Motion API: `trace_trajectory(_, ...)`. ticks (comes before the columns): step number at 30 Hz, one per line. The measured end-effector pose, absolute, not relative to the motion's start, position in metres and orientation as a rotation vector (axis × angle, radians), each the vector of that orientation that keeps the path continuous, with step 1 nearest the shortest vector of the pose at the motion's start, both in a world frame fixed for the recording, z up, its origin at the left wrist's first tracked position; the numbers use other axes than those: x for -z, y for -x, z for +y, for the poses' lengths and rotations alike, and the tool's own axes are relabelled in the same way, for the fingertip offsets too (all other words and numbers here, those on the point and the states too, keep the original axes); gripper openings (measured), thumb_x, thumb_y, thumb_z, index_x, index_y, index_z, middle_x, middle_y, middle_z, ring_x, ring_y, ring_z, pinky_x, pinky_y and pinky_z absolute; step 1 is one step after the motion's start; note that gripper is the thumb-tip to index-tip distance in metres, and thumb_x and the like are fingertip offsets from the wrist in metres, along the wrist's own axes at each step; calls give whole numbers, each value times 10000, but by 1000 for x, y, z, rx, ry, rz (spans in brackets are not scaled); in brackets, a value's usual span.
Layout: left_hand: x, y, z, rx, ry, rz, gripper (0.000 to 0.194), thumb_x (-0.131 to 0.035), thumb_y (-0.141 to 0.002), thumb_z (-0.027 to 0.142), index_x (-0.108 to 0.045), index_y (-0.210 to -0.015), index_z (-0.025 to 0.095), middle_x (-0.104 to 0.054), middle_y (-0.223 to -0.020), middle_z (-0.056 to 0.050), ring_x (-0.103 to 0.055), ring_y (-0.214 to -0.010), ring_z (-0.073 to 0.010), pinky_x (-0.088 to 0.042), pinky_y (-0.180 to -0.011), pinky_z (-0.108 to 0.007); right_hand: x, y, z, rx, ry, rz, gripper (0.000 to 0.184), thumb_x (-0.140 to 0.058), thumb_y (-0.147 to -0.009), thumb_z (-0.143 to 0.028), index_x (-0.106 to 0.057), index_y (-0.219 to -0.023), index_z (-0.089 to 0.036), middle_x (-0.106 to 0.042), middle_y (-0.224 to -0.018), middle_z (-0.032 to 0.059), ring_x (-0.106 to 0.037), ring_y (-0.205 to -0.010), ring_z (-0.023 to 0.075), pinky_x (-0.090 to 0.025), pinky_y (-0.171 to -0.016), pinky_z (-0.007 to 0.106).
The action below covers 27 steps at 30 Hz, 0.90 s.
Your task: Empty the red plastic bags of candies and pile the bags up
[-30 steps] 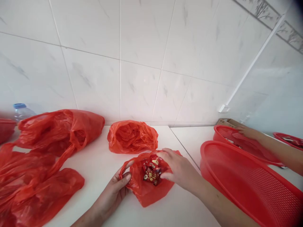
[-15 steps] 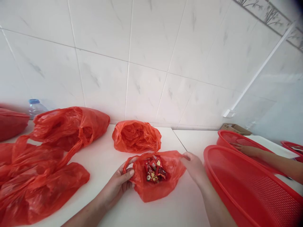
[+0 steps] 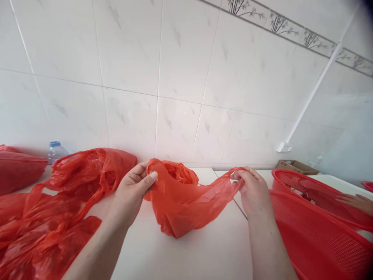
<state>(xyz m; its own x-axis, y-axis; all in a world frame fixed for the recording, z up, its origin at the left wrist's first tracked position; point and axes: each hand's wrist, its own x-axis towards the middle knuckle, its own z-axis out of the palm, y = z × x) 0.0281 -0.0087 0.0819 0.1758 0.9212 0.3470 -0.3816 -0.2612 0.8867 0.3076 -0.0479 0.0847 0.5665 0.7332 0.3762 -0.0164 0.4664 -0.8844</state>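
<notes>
A small red plastic bag (image 3: 186, 206) hangs between my two hands just above the white table (image 3: 186, 256). My left hand (image 3: 132, 192) pinches its left handle, thumb on top. My right hand (image 3: 254, 190) grips the right handle, stretched out to the side. The bag's bottom bulges and rests near the table surface; its contents are hidden inside. A second open red bag (image 3: 180, 173) sits right behind it by the wall.
A heap of larger red bags (image 3: 58, 202) covers the left of the table, with a water bottle (image 3: 56, 151) behind. Two red mesh baskets (image 3: 320, 233) stand at the right; another person's hand (image 3: 354, 201) rests in the far one. A cardboard box (image 3: 297, 166) sits beyond.
My right hand left the candies inside the bag and took the right handle. Both hands lifted the bag by its handles, closing its mouth so the candies are no longer visible.
</notes>
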Motion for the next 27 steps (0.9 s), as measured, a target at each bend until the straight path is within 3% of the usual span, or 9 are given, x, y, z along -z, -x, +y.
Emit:
trace_trajectory(3,-90,-31,-15,-1532,-1357,754,163,-699,-750,340,-659,-826,202,-637,-724,6,-546,-651,-118,-460,-604,-206,-81,-305,-48,-672,886,-783,61,-642,-705,-238,-611,-693,-187,-601,-769,3,-557,-733,131,-445,-588,226)
trace_trajectory(6,-101,-33,-26,-1720,-1571,963,95,-688,-740,302,-657,-735,212,-618,-695,10,-527,-659,-136,-419,-586,-213,-76,-301,-47,-801,825,-736,133,-660,-734,-326,-609,-743,-203,-637,-862,22,-598,-894,179,-492,-686,269)
trace_trajectory(9,-105,-33,-34,-1814,-1816,1142,111,-680,-738,297,-635,-674,219,-537,-641,22,-472,-624,-138,-374,-549,-226,-72,-296,-47,-945,769,-706,256,-661,-756,-423,-532,-692,-211,-582,-706,-19,-607,-749,149,-505,-659,272)
trace_trajectory(12,-100,-33,-36,-1706,-1816,1218,159,-664,-759,344,-605,-686,215,-484,-585,41,-420,-543,-115,-333,-488,-219,-72,-285,-49,-1068,690,-733,367,-634,-762,-529,-477,-674,-210,-361,-513,-85,-349,-412,53,-368,-415,175)
trace_trajectory(15,-92,-36,-35,-1550,-1751,1146,182,-641,-779,382,-610,-740,207,-487,-564,37,-425,-517,-113,-303,-458,-219,-75,-269,-60,-1085,712,-870,429,-466,-819,-645,-569,-841,-229,-304,-443,-95,-179,-361,49,-205,-339,165)
trace_trajectory(18,-88,-45,-37,-1442,-1745,983,146,-655,-772,347,-644,-770,201,-563,-619,9,-482,-577,-136,-342,-500,-231,-77,-251,-75,-1066,914,-1071,471,-443,-855,-603,-558,-1148,-252,-413,-463,-71,-283,-374,64,-223,-352,168)
trace_trajectory(21,-88,-54,-44,-1352,-1825,797,50,-664,-762,238,-668,-726,203,-598,-634,9,-484,-581,-134,-366,-538,-240,-74,-237,-84,-1173,999,-1381,589,-561,-838,-502,-385,-1363,-301,-486,-572,-61,-427,-474,82,-335,-429,179)
trace_trajectory(23,-88,-58,-48,-1245,-1911,691,75,-628,-780,177,-680,-740,213,-624,-651,10,-510,-592,-142,-383,-561,-245,-70,-233,-83,-1231,942,-1551,564,-600,-829,-455,-416,-1339,-299,-490,-623,-54,-456,-543,84,-390,-506,195)
trace_trajectory(27,-83,-64,-50,-1302,-2007,789,119,-617,-788,169,-644,-881,239,-665,-831,-5,-576,-723,-174,-427,-629,-255,-65,-233,-71,-1169,1026,-1462,303,-545,-857,-474,-632,-891,-186,-465,-644,-28,-412,-558,72,-375,-503,188)
